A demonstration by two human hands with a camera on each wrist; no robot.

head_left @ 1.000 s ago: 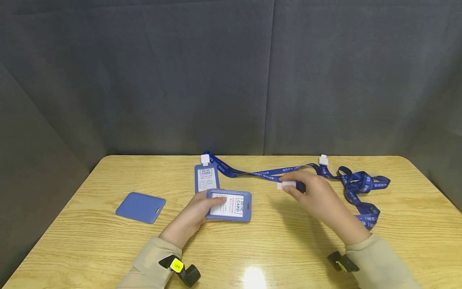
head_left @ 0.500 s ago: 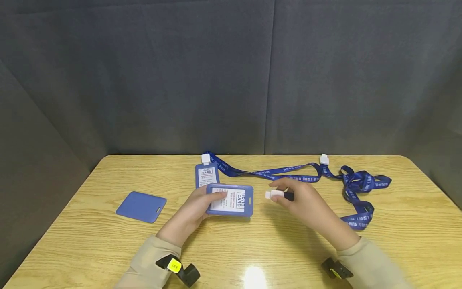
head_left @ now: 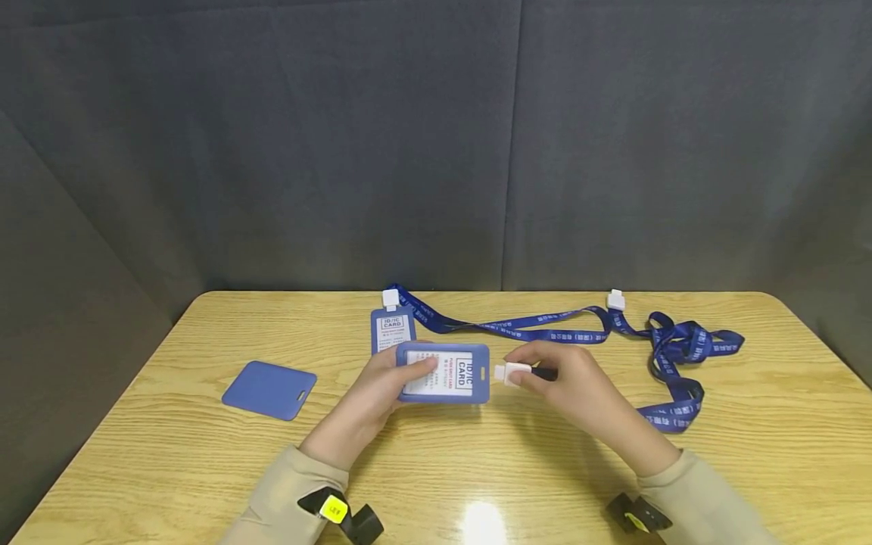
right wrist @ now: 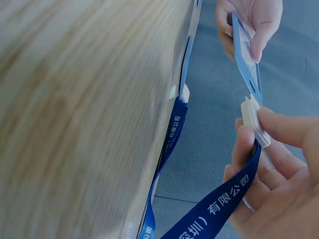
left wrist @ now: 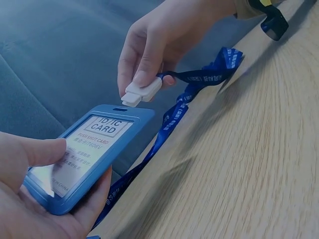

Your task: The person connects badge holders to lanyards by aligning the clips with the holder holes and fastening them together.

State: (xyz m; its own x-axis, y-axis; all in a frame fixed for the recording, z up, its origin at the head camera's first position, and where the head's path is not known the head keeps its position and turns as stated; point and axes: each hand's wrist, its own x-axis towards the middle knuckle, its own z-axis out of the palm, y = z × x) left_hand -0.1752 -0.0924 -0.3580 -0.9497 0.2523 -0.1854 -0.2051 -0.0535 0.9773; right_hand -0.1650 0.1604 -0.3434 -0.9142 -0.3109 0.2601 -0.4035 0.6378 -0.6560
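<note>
My left hand (head_left: 384,386) grips a blue ID card holder (left wrist: 112,137) above the table, thumb across its printed insert and fingers beneath. The holder's slotted end points right, toward my right hand (head_left: 565,378). Between thumb and fingers, that hand pinches the white plastic clip (head_left: 512,373) of a blue lanyard (right wrist: 214,209). In the head view a small gap lies between clip and slot; in the left wrist view the clip's tip is just beside the slot. The lanyard's strap trails from the right hand to the table.
A second ID card holder (head_left: 393,330), joined to a white clip (head_left: 390,299) and blue strap (head_left: 518,324), lies at the back. A plain blue holder (head_left: 269,390) lies at left. Another white clip (head_left: 616,300) and a bunched strap (head_left: 695,344) lie at back right. A dark curtain (head_left: 436,151) hangs behind the table.
My right hand has brought the clip leftward, close to the slotted end of the holder. The left hand has raised the holder slightly and shifted it a little to the right.
</note>
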